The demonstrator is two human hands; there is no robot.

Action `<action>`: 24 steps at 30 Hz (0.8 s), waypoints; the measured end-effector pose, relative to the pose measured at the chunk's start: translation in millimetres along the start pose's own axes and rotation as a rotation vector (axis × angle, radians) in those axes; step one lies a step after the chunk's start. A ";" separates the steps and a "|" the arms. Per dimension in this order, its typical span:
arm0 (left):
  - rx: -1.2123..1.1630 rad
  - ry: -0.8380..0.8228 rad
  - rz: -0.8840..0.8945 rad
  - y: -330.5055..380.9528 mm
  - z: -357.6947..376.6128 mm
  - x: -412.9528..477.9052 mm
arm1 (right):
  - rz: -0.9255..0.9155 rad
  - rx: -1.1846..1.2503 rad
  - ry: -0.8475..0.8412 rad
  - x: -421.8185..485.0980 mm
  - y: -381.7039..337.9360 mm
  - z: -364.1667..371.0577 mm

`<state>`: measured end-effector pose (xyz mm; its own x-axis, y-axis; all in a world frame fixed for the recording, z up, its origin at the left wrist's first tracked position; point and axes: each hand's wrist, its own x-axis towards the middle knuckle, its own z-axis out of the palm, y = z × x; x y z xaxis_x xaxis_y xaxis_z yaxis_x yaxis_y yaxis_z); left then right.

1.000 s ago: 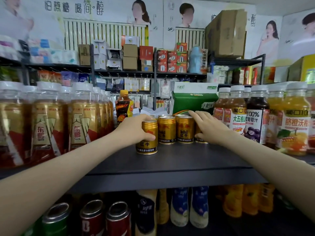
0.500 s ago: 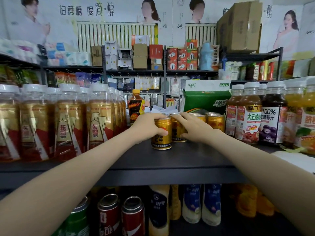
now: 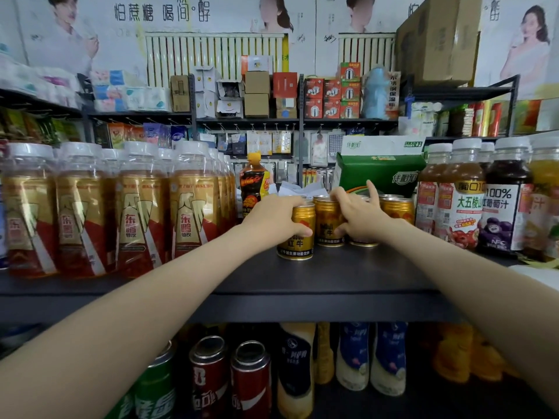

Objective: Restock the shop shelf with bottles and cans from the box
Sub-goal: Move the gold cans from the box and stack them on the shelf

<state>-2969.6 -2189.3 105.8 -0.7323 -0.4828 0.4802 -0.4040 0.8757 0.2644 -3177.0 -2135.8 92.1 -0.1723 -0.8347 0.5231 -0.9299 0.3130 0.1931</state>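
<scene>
The left hand (image 3: 272, 220) grips the front can (image 3: 298, 237), fingers curled over its top and thumb clamped across its label; this gold can stands upright on the shelf (image 3: 302, 279), nearer the edge than the others. Just behind it to the right is a second can (image 3: 326, 219), and the right hand (image 3: 363, 219) lies over a third can (image 3: 363, 244), of which only the base shows. Its fingers are spread apart, one raised and one bent onto the second can's top, with the thumb beside that can; whether it truly grips either I cannot tell. More gold cans (image 3: 397, 207) stand behind, in front of a green carton (image 3: 381, 170). Left of the cans, packed rows of bottles (image 3: 139, 213) with white caps hold amber drink, and a dark bottle (image 3: 252, 189) with an orange cap stands behind the left hand. On the right, juice bottles (image 3: 462, 204) hold reddish-brown, dark purple (image 3: 508, 207) and orange liquid. The tier below holds red cans (image 3: 208, 376), a green can (image 3: 154, 394) and pale bottles (image 3: 354, 358).
</scene>
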 end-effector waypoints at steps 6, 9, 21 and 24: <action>0.057 0.031 -0.021 -1.8 1.8 -3.0 | -0.039 0.001 -0.021 -1.1 5.7 -0.4; 0.320 0.013 0.018 -7.3 2.7 -4.8 | -0.093 -0.050 0.022 -4.3 8.7 -1.7; 0.309 -0.043 0.178 -14.4 7.7 2.7 | -0.191 0.010 -0.006 2.0 14.0 -1.5; 0.304 -0.031 0.209 -16.0 12.1 6.4 | -0.170 0.000 0.024 -0.9 13.2 2.8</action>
<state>-2974.4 -2206.5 94.5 -0.8308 -0.2970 0.4706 -0.3846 0.9177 -0.0998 -3190.0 -2132.3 91.9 -0.0047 -0.8645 0.5026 -0.9451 0.1682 0.2803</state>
